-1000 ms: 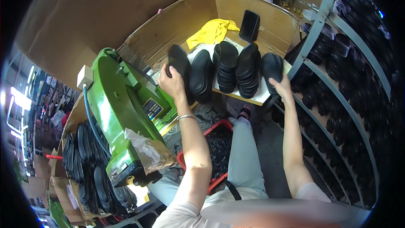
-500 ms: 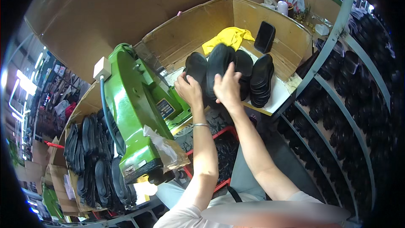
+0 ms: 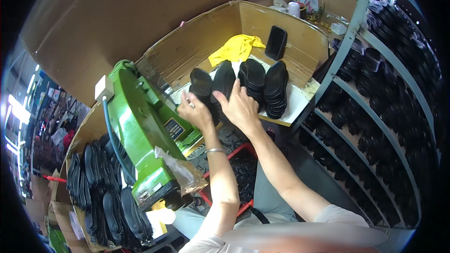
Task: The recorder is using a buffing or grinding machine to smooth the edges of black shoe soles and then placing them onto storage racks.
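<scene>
Four stacks of black shoe soles stand in a row on a white board. My right hand [image 3: 240, 107] is at the near side of the second stack [image 3: 224, 76], thumb and forefinger spread apart at its edge. My left hand [image 3: 196, 114] is curled just in front of the leftmost stack [image 3: 201, 83]. A small pale thing shows at its fingers, too small to name. The third stack [image 3: 252, 76] and the rightmost stack [image 3: 275, 89] stand to the right of my hands. My fingers and palms partly hide the lower ends of the two left stacks.
A green machine [image 3: 136, 126] stands left of my arms, with more soles [image 3: 112, 206] beside it. Behind the stacks lie a yellow cloth [image 3: 236, 49] and a black phone [image 3: 276, 43], inside cardboard walls [image 3: 197, 37]. A metal rack [image 3: 349, 42] rises on the right; a red crate [image 3: 248, 147] is below.
The second stack has settled into line with the others, and my right hand has loosened from it. My left hand has drawn back slightly toward me. The whole view has shifted.
</scene>
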`<action>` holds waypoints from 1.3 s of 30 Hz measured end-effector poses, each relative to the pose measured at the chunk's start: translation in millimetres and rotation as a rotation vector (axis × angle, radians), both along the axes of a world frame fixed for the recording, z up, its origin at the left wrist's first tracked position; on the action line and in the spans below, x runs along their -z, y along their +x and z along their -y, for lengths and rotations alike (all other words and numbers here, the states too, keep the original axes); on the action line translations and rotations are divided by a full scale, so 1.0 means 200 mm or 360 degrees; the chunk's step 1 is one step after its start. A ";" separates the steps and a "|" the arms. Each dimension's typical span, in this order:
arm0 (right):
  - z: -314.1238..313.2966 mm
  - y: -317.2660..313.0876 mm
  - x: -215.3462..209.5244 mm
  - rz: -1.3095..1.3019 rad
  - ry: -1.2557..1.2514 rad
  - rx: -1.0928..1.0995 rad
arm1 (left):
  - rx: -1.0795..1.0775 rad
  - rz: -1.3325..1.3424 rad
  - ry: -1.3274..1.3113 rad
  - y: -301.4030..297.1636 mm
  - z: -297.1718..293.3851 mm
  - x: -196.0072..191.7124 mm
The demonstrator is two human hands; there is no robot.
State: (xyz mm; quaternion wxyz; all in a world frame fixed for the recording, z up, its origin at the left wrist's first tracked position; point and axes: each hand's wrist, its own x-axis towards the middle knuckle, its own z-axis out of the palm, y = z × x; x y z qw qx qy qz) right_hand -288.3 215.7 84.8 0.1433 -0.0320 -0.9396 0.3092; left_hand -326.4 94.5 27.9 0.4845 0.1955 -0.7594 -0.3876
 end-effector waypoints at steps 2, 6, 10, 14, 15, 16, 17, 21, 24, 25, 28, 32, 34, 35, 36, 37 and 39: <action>-0.18 0.10 0.04 -0.0541 -0.0169 0.0045 | 0.0115 -0.0422 0.0299 0.13 -0.06 -0.02; -0.73 0.07 0.17 -0.0740 -0.1081 0.0488 | 0.0931 -0.0067 0.0297 0.48 -0.33 0.08; -0.97 -0.04 0.36 0.0006 -0.1448 0.0330 | 0.1389 0.0392 0.1099 0.33 -0.59 0.21; -0.84 0.03 0.50 -0.0139 -0.1220 -0.0046 | 0.1852 0.0267 0.1897 0.03 -0.61 0.23; -0.81 0.08 0.53 -0.0257 -0.0803 -0.0091 | 0.1697 0.0372 0.1871 -0.05 -0.61 0.21; -0.76 0.10 0.55 -0.0192 -0.0579 -0.0007 | 0.1736 0.0350 0.1791 -0.10 -0.60 0.20; -0.74 0.11 0.57 -0.0213 -0.0297 0.0055 | 0.1743 0.0355 0.1762 -0.14 -0.61 0.19; -0.73 0.06 0.62 -0.0424 -0.0045 0.0192 | 0.1486 0.0492 0.1460 -0.23 -0.67 0.16; -0.77 0.02 0.66 -0.0388 -0.0189 0.0123 | 0.1014 0.0599 0.0823 -0.21 -0.72 0.19; -0.80 0.01 0.67 -0.0403 -0.0231 0.0106 | 0.0999 0.0550 0.0794 -0.20 -0.73 0.21; -0.92 -0.01 0.65 -0.0297 -0.0434 -0.0094 | 0.1063 0.0736 0.0764 -0.16 -0.73 0.24; -1.22 -0.12 0.51 0.0257 -0.2082 -0.0317 | 0.1416 0.0621 0.1054 -0.20 -0.67 0.20; -1.27 -0.23 0.42 0.0468 -0.2313 0.0069 | 0.1769 0.0590 0.1830 -0.26 -0.65 0.15; -1.24 -0.30 0.38 0.0636 -0.2275 0.0369 | 0.1847 0.0770 0.2186 -0.29 -0.64 0.12; -1.19 -0.29 0.37 0.0657 -0.2363 0.0050 | 0.1723 0.0714 0.1844 -0.30 -0.65 0.10; -1.12 -0.29 0.37 0.0558 -0.2550 -0.0369 | 0.1725 0.0649 0.1509 -0.31 -0.68 0.09; -1.02 -0.35 0.31 0.0180 -0.1924 -0.0203 | 0.2100 0.0749 0.1720 -0.31 -0.73 0.07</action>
